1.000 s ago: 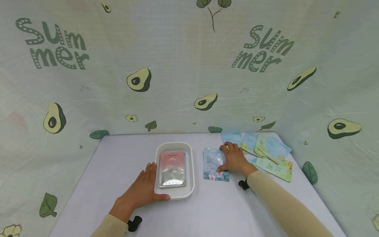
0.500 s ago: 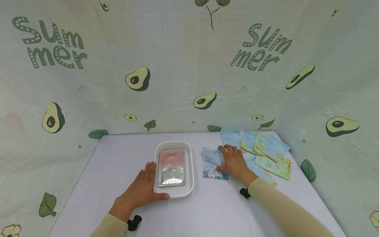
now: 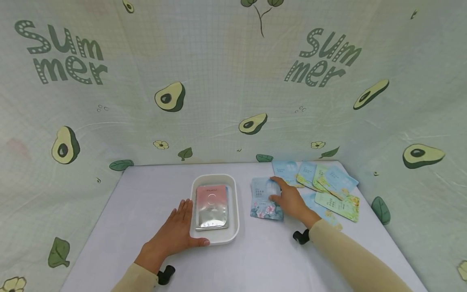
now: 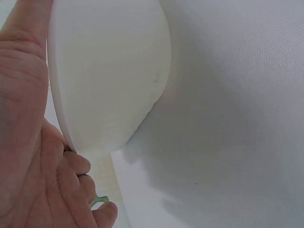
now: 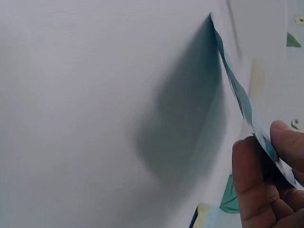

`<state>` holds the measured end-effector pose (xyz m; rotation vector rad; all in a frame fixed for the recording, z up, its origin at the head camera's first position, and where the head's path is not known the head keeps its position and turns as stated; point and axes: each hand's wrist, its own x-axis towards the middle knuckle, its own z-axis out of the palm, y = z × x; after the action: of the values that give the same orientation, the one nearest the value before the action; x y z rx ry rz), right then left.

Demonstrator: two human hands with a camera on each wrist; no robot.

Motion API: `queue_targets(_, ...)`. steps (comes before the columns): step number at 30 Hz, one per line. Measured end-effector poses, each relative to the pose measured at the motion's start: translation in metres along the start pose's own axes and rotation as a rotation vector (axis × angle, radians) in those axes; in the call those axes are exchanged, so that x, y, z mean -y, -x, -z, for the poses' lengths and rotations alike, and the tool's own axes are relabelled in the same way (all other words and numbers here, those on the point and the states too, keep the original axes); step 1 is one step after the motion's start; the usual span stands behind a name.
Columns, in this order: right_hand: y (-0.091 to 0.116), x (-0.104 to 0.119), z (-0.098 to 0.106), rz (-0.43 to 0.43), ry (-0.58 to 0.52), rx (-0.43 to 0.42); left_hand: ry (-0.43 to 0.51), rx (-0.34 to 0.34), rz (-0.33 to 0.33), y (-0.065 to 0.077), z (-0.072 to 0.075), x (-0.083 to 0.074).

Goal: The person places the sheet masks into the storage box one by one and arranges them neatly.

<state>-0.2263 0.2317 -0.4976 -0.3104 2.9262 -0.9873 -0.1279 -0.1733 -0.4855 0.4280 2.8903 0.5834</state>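
Note:
My right hand (image 3: 292,201) pinches the right edge of a blue sheet mask packet (image 3: 263,199) with pink flowers. In the right wrist view the packet (image 5: 232,80) is seen edge-on between thumb and fingers, raised off the table with its shadow beneath. My left hand (image 3: 175,231) rests with straight fingers along the left side of a white tray (image 3: 233,227), thumb at its front corner. In the left wrist view the palm lies against the tray's wall (image 4: 109,80). Inside the tray lies a pink and silver packet (image 3: 212,207), a bluish edge showing beneath it.
Several blue and green packets (image 3: 337,181) lie overlapped at the table's back right. A green one (image 3: 339,206) lies nearer, partly over a blue one (image 3: 321,211) behind my right wrist. A printed cloth (image 3: 215,61) hangs behind the white table (image 3: 146,194).
My right hand's fingers have gone from lying over the flat blue packet to pinching its edge, and the packet has lifted. The left hand and the tray stay in place.

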Motion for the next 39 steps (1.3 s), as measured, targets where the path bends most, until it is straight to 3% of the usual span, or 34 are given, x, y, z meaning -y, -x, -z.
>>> queue_targets(8, -0.004, 0.004, 0.010, -0.011, -0.121, -0.059, 0.005, 0.014, 0.011, -0.001, 0.000, 0.000)
queue_targets(16, -0.007, 0.014, 0.017, -0.009, -0.219, -0.058, -0.009, 0.014, 0.015, -0.001, -0.002, 0.001)
queue_targets(30, -0.018, 0.043, 0.026, 0.025, -0.309, -0.065, -0.018, 0.008, 0.002, 0.000, 0.002, 0.000)
queue_targets(39, -0.030, 0.072, 0.021, 0.023, -0.439, -0.025, -0.040, 0.008, 0.019, 0.001, 0.002, 0.001)
